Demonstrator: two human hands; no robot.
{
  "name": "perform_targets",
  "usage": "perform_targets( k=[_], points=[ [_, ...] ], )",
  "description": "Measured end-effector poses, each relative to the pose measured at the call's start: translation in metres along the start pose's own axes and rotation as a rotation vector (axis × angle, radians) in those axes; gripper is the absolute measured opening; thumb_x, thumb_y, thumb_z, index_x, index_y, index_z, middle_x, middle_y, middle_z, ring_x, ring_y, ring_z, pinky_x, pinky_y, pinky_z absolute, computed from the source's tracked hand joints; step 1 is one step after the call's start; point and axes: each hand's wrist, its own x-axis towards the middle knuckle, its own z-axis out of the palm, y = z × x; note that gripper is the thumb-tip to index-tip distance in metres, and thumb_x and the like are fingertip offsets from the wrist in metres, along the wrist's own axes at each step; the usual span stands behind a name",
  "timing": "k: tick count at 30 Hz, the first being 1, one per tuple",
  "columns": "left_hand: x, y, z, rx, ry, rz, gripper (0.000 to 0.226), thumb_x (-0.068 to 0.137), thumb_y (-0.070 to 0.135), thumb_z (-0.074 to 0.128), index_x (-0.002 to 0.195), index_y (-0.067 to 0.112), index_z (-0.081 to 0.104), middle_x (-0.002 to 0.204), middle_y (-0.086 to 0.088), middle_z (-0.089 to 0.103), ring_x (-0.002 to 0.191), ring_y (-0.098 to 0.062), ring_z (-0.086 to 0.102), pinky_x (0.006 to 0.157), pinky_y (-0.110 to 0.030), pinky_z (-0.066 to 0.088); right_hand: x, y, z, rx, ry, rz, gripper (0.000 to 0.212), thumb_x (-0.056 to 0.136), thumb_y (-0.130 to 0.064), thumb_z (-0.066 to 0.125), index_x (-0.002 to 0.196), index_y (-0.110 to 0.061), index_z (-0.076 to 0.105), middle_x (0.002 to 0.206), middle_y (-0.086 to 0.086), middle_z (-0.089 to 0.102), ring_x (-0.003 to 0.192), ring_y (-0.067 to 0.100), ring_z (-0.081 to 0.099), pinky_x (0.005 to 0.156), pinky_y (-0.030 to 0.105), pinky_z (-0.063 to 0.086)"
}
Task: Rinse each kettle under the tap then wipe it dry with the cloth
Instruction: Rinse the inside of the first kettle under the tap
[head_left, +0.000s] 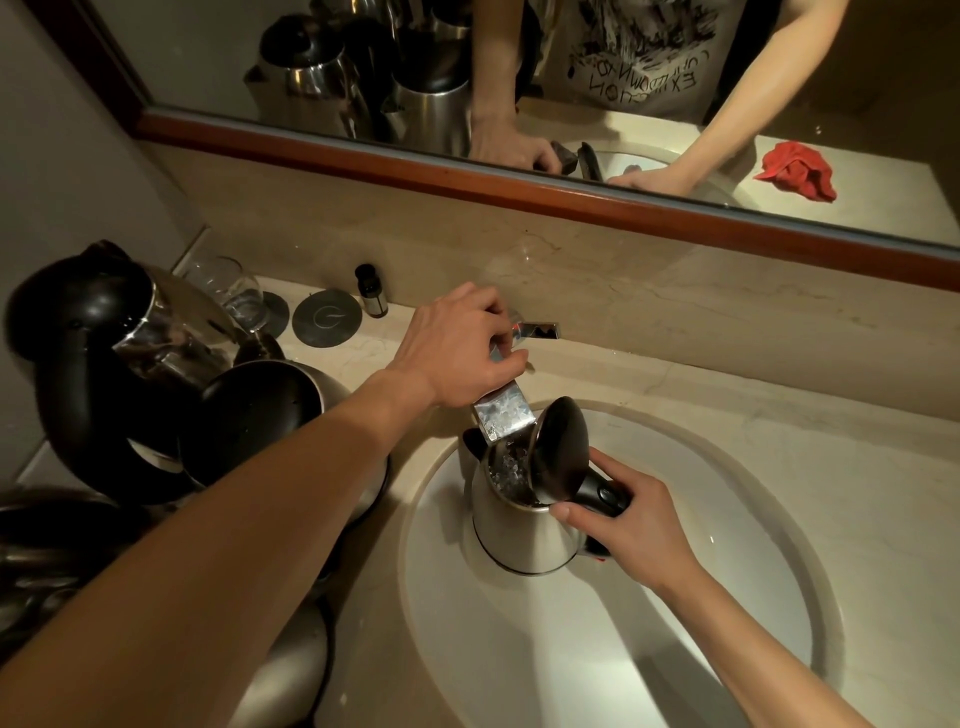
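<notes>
A steel kettle (511, 530) with its black lid (563, 449) flipped open stands upright in the white sink (727, 519), its mouth under the flat chrome tap spout (504, 413). Water glints inside the kettle. My right hand (623, 535) grips the kettle's black handle. My left hand (457, 348) rests on top of the tap, fingers curled round its lever (537, 330). The red cloth (797, 169) shows only as a reflection in the mirror, lying on the counter to the right of the sink.
Several more steel kettles with black lids (156, 364) crowd the counter on the left. Behind them stand a drinking glass (236, 291), a small dark bottle (371, 291) and round grey coasters (326, 317). A wood-framed mirror (467, 184) runs along the back wall.
</notes>
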Motion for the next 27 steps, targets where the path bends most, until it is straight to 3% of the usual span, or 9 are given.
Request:
perform_targets(
  k=[10,19,27],
  points=[
    [-0.0004,-0.0001,0.0004,0.003,0.01,0.0,0.036,0.083,0.056,0.047,0.077,0.027,0.067,0.098,0.01,0.056,0.097,-0.01,0.046,0.069,-0.029,0.028,-0.0012,-0.0015,0.0011,0.028,0.0,0.023,0.085,0.057,-0.051,0.093,0.137,-0.038,0.068,0.104,-0.007,0.08,0.061,-0.002,0.064,0.072,0.034,0.053],
    [-0.0005,0.0003,-0.0003,0.007,0.006,-0.003,0.036,0.083,0.056,0.046,0.076,0.027,0.066,0.098,0.011,0.055,0.093,-0.006,0.039,0.069,-0.029,0.025,-0.0007,0.0001,0.001,0.024,-0.011,0.031,0.084,0.058,-0.054,0.093,0.137,-0.04,0.067,0.109,-0.006,0.08,0.062,-0.007,0.062,0.078,0.038,0.053],
    [-0.0001,0.0002,-0.0004,0.008,0.005,0.0,0.035,0.083,0.056,0.046,0.076,0.028,0.065,0.098,0.01,0.056,0.095,-0.008,0.043,0.068,-0.029,0.026,-0.0012,-0.0018,0.0006,0.034,-0.019,0.03,0.082,0.058,-0.053,0.093,0.135,-0.042,0.068,0.098,-0.012,0.078,0.06,-0.007,0.062,0.077,0.036,0.051]
  ],
)
